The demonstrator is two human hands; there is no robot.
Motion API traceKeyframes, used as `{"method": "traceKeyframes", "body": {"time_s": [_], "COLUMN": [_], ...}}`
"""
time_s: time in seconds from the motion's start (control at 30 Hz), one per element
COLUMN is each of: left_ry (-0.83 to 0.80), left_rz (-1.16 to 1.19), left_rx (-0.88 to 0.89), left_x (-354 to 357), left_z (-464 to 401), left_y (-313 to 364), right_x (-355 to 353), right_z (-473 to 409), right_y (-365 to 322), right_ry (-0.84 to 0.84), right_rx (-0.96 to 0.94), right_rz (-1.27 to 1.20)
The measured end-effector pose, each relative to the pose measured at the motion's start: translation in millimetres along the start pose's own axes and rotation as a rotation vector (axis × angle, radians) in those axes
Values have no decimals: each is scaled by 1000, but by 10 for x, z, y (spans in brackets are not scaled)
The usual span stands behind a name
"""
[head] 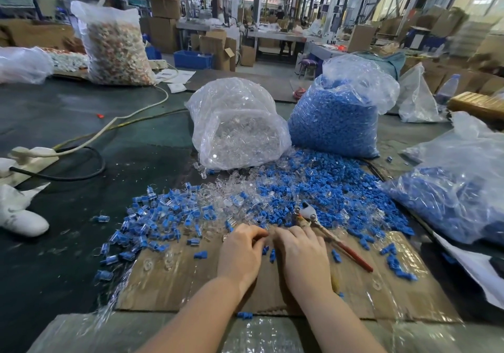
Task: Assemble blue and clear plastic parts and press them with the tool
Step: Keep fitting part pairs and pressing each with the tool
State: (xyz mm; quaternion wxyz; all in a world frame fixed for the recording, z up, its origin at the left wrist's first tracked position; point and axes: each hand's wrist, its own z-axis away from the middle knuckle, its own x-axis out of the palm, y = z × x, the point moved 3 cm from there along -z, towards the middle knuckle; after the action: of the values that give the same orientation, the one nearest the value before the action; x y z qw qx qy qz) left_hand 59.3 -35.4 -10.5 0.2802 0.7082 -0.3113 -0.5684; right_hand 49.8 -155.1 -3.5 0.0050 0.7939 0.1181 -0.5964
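My left hand [240,254] and my right hand [302,257] lie knuckles up on the taped cardboard [169,279], fingers curled, fingertips meeting over a small plastic part that the fingers mostly hide. The pliers-like press tool [309,212] points away from my right hand. One of its handles runs under the right palm, and the red handle [354,257] sticks out to the right. Loose blue parts [321,189] and clear parts [229,189] are heaped just beyond my hands. A spread of joined blue-and-clear pieces [152,216] lies to the left.
A bag of clear parts [237,126] and a bag of blue parts [338,118] stand behind the heap. Another bag of blue parts [452,197] lies at the right. A power strip with cables [30,153] and white cloth [19,216] sit at the left.
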Motion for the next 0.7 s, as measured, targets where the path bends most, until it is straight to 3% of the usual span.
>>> {"method": "traceKeyframes", "body": {"time_s": [0.23, 0.37, 0.5, 0.7], "left_ry": [5, 3, 76, 138], "left_rz": [179, 338, 388, 401], "left_rx": [-58, -123, -181, -205], "left_x": [-12, -30, -62, -51], "left_z": [26, 22, -1, 15], "left_y": [-49, -54, -116, -136], "right_x": [-31, -30, -36, 43], "right_z": [-21, -46, -54, -13], "right_y": [-66, -132, -156, -128], "right_ry": [155, 128, 109, -14], "right_rx": [63, 21, 19, 23], "right_rz": [-347, -406, -412, -230]}}
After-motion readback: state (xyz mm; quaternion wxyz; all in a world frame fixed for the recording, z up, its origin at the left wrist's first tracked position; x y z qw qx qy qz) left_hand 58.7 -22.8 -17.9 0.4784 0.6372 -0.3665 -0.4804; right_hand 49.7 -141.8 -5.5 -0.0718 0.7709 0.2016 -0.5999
